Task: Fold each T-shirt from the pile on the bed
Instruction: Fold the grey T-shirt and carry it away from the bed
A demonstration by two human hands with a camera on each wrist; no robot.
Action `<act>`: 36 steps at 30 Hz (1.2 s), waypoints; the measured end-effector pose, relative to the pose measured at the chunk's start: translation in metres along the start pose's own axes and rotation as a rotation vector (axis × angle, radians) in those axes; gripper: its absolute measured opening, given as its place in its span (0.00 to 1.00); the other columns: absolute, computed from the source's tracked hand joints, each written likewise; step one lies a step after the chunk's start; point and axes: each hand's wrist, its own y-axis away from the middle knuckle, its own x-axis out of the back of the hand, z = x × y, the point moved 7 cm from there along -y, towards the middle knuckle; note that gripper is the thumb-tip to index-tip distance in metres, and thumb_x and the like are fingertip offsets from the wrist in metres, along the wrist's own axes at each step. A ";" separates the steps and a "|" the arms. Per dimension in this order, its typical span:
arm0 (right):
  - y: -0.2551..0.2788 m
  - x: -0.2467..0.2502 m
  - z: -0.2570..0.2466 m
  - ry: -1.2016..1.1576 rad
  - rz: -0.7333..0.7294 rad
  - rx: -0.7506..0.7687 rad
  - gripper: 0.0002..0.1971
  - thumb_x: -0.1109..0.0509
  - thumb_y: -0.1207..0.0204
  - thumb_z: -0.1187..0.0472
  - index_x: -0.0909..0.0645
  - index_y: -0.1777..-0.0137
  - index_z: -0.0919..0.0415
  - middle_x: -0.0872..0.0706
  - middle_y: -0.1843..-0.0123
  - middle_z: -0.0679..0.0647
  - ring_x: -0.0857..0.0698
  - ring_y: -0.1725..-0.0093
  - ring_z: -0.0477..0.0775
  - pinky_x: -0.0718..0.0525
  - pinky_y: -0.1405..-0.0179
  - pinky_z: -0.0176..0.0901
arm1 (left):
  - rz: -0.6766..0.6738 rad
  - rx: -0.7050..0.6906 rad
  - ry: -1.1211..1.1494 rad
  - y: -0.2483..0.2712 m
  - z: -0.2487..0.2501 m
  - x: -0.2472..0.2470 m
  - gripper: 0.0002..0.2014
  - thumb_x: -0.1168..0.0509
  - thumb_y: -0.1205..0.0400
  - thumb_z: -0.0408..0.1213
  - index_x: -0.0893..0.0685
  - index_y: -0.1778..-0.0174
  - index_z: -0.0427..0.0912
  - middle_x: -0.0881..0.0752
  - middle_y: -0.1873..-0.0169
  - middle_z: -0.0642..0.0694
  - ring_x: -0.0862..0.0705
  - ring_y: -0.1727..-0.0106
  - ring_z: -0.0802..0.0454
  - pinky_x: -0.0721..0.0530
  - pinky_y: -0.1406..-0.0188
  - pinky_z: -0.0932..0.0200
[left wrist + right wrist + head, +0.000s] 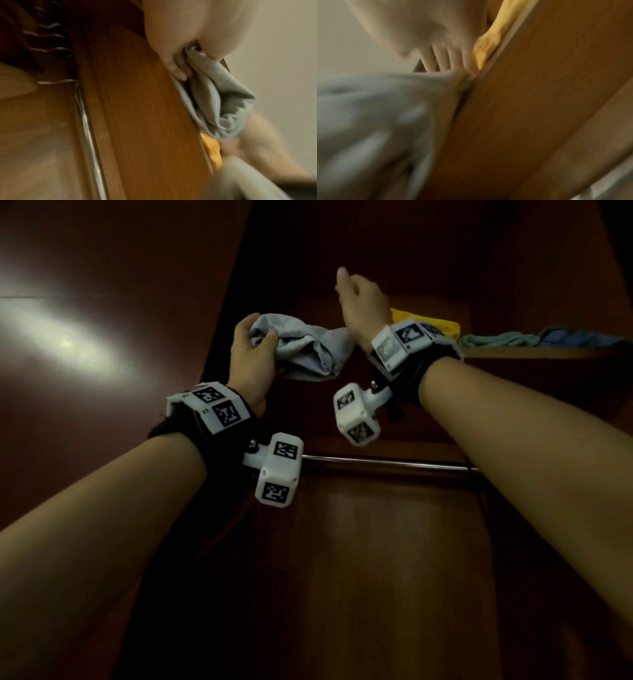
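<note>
A bunched light-grey T-shirt (308,350) is held up at the edge of a high wooden wardrobe shelf (548,353). My left hand (258,333) grips its left end, fingers (178,67) curled into the cloth (221,102). My right hand (352,289) is raised just right of the grey shirt (368,108). Its fingers (443,59) are straight and lie beside a yellow garment (489,44) on the shelf (435,325). Both wrist views are blurred.
Green and blue clothes (548,338) lie further right on the shelf. A metal hanging rail (387,462) runs below it, with several hangers (51,40) at its far end. A glossy dark wardrobe door (102,337) stands to the left.
</note>
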 end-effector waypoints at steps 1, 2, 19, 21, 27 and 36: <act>0.012 0.004 -0.006 -0.094 0.056 0.071 0.21 0.49 0.13 0.51 0.20 0.48 0.66 0.17 0.55 0.61 0.20 0.54 0.55 0.31 0.60 0.40 | 0.008 -0.003 -0.005 0.000 0.001 -0.001 0.20 0.42 0.13 0.36 0.34 0.24 0.41 0.25 0.32 0.42 0.20 0.34 0.46 0.18 0.36 0.42; 0.025 0.005 -0.011 -0.149 0.096 0.167 0.19 0.47 0.14 0.52 0.20 0.48 0.67 0.17 0.56 0.62 0.20 0.56 0.55 0.29 0.59 0.42 | 0.010 -0.003 -0.007 0.000 0.003 -0.002 0.20 0.43 0.13 0.35 0.34 0.24 0.41 0.25 0.32 0.42 0.20 0.34 0.46 0.18 0.36 0.42; 0.071 -0.031 0.013 0.570 0.029 0.432 0.29 0.44 0.19 0.66 0.41 0.18 0.52 0.31 0.21 0.57 0.34 0.21 0.58 0.45 0.20 0.60 | 0.131 -0.482 -0.442 0.024 0.013 0.010 0.26 0.39 0.17 0.42 0.32 0.23 0.41 0.36 0.24 0.39 0.34 0.25 0.47 0.36 0.28 0.62; 0.059 -0.025 0.014 0.559 0.040 0.361 0.27 0.45 0.17 0.63 0.42 0.18 0.52 0.28 0.24 0.54 0.31 0.23 0.55 0.50 0.20 0.60 | 0.058 -0.511 -0.540 0.026 0.007 0.003 0.28 0.39 0.16 0.40 0.36 0.19 0.43 0.41 0.19 0.41 0.40 0.20 0.47 0.43 0.26 0.64; 0.044 -0.018 0.027 0.783 0.006 0.235 0.30 0.46 0.16 0.49 0.49 0.16 0.53 0.40 0.17 0.55 0.44 0.17 0.57 0.58 0.20 0.63 | -0.091 -0.521 -0.670 0.011 -0.009 -0.009 0.32 0.40 0.15 0.38 0.46 0.16 0.42 0.48 0.16 0.43 0.47 0.17 0.48 0.49 0.26 0.67; 0.070 -0.039 0.029 1.082 -0.087 0.529 0.30 0.51 0.16 0.44 0.44 0.17 0.57 0.48 0.15 0.56 0.49 0.16 0.58 0.60 0.22 0.68 | -0.207 -0.450 -0.769 -0.018 -0.024 -0.028 0.37 0.38 0.17 0.40 0.50 0.15 0.42 0.42 0.17 0.43 0.44 0.17 0.46 0.43 0.19 0.39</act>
